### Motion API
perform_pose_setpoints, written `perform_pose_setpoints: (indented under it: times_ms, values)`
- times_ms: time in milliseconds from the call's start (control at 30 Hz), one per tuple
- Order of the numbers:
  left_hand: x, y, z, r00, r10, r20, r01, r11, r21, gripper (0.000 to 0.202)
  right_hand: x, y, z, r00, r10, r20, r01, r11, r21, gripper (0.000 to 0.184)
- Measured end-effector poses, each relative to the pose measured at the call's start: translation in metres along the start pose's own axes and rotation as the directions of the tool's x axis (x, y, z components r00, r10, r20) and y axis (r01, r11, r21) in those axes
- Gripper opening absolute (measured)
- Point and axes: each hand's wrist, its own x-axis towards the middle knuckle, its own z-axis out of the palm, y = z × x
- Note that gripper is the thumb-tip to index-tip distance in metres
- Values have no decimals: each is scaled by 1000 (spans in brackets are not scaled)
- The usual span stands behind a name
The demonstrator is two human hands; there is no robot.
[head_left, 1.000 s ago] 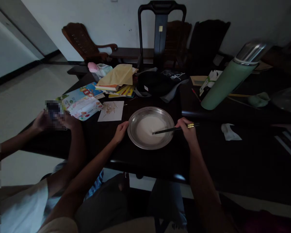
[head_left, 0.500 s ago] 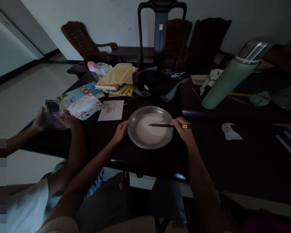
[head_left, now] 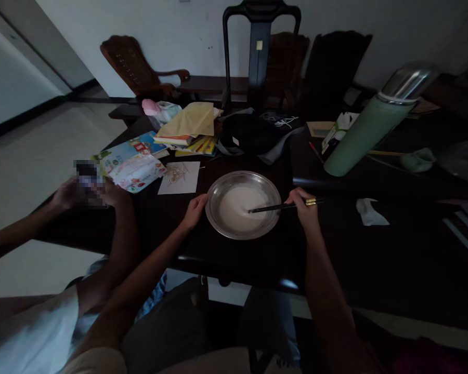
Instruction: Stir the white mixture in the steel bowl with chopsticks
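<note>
A round metal bowl [head_left: 214, 221] stands on the dark table in front of me, with a milky white liquid [head_left: 242, 205] in it. My left hand [head_left: 196, 209] grips the bowl's left rim, thumb and fingers closed on the edge. To the right of the bowl, my right hand [head_left: 302, 202] is closed around black chopsticks [head_left: 275, 207] with gold bands near the top. Their tips dip into the liquid near the middle of the bowl. Whether they are one or two sticks is hard to make out.
Left of the bowl lies white paper [head_left: 191, 182] bearing thin sticks. Books [head_left: 179, 139] and a black bag [head_left: 249, 132] are behind. A green thermos [head_left: 368, 130] and crumpled tissue [head_left: 372, 212] are at right. Another person's hands [head_left: 111, 193] hold a blurred object at left.
My right hand has moved right, away from the bowl's rim, and the chopstick tips have shifted right and slightly nearer to me in the liquid. My left hand stays on the rim.
</note>
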Motion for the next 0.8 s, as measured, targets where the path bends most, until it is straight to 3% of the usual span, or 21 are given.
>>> perform_pose_setpoints:
  times_ms: [133,300,467,567,667,800]
  values:
    - [0,1,0,1000,-17,-15,17,1000,17,45,0,-4,3,985,-52,165,58,998,-29,31]
    - [1,0,0,1000,-3,-15,3,1000,26,45,0,0,1,1000,17,-20,-17,1000,-11,38]
    - [0,0,0,1000,5,-15,-5,1000,5,44,-1,-2,4,987,-24,157,23,1000,7,31]
    - [0,0,0,1000,1,-12,0,1000,15,44,0,0,2,999,-23,49,25,999,-48,31]
    - [0,-1,0,1000,-8,-9,8,1000,15,44,-1,1,-1,999,27,-29,-26,999,20,38]
    - [0,0,0,1000,3,-12,-3,1000,9,44,-1,-2,2,985,-14,173,9,999,33,30]
